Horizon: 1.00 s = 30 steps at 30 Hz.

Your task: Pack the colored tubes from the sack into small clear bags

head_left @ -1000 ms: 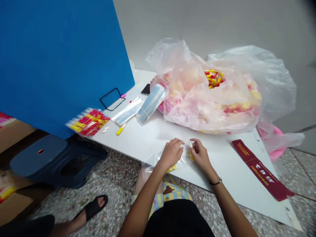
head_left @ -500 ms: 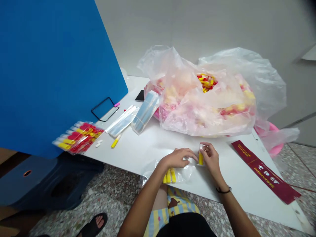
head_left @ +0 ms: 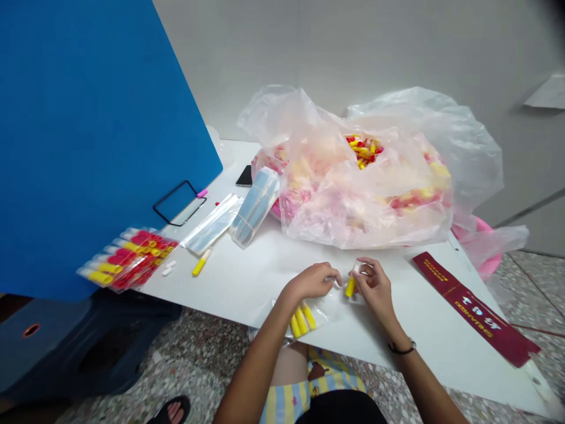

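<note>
My right hand (head_left: 373, 282) pinches a yellow tube with a white end (head_left: 351, 285), tilted, just above the white table. Left of it, my left hand (head_left: 314, 280) has its fingers curled at the mouth of a clear plastic bag (head_left: 324, 312), seemingly gripping the film; the fingertips are partly hidden. Inside that bag several yellow tubes (head_left: 302, 321) lie side by side near the table's front edge, partly covered by my left forearm.
A big translucent sack (head_left: 335, 206) of red and yellow tubes fills the back. Flat clear bags (head_left: 255, 206), a loose yellow tube (head_left: 202, 263), white caps (head_left: 168, 268) and filled packs (head_left: 128, 259) lie left. A maroon card (head_left: 474, 306) lies right; a blue panel (head_left: 97, 129) stands left.
The tube in my right hand has tipped and moved slightly left, towards the bag. My left hand's fingers have drawn back and curled. The whole view has shifted a little.
</note>
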### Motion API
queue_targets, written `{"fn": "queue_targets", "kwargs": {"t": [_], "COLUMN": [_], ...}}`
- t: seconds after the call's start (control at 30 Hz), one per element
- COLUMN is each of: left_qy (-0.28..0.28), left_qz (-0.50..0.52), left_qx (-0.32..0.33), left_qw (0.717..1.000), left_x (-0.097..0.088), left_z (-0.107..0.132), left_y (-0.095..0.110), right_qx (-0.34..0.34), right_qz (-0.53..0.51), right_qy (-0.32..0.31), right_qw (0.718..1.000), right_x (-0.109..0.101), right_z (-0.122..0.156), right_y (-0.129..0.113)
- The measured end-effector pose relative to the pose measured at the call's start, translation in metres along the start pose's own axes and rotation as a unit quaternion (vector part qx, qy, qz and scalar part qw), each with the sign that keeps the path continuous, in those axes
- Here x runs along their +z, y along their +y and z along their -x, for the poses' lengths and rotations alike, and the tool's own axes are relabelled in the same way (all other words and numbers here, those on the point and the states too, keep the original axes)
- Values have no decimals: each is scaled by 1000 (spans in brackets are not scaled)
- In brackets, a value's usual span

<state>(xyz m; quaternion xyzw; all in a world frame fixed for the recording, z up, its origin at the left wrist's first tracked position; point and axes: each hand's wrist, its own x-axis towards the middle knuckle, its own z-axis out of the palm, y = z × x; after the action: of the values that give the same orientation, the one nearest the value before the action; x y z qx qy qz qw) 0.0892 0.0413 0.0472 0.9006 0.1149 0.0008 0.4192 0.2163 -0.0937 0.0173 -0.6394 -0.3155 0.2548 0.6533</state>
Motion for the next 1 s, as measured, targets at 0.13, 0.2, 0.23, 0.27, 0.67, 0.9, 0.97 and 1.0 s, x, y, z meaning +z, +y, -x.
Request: {"fn": "queue_targets", "kwargs": {"t": [0.13,0.2,0.23,0.27,0.67,0.9,0.97,1.0], "left_qy": [57,90,106,119,153,168,165,160], "left_qz": [52,93,111,126,145,55,51,52], "left_qx": [-5,-6,-7,-9,11,38,49,52], "left_qw": [997,992,988,985,977,983,984,984], "left_x": [-1,1,3,4,10,10,10,10], "left_z": [2,3,5,6,11,12,13,13], "left_y": [-4,-8,-10,-12,-17,-15,-14,-14], "right_qx": [-21,-30,-32,-31,-64,-100,-103,-105], "right_qz": [5,34,52,68,171,165,149,147], "right_qy": [-25,-69,-94,-115,-228,-227,-221,-219], "right_qw": [999,997,994,990,956,955,958,959], "right_x": [4,5,5,5,2,4,5,5], "right_z": [4,5,5,5,6,10,11,11], "right_y": [3,6,8,10,2,4,6,6]}}
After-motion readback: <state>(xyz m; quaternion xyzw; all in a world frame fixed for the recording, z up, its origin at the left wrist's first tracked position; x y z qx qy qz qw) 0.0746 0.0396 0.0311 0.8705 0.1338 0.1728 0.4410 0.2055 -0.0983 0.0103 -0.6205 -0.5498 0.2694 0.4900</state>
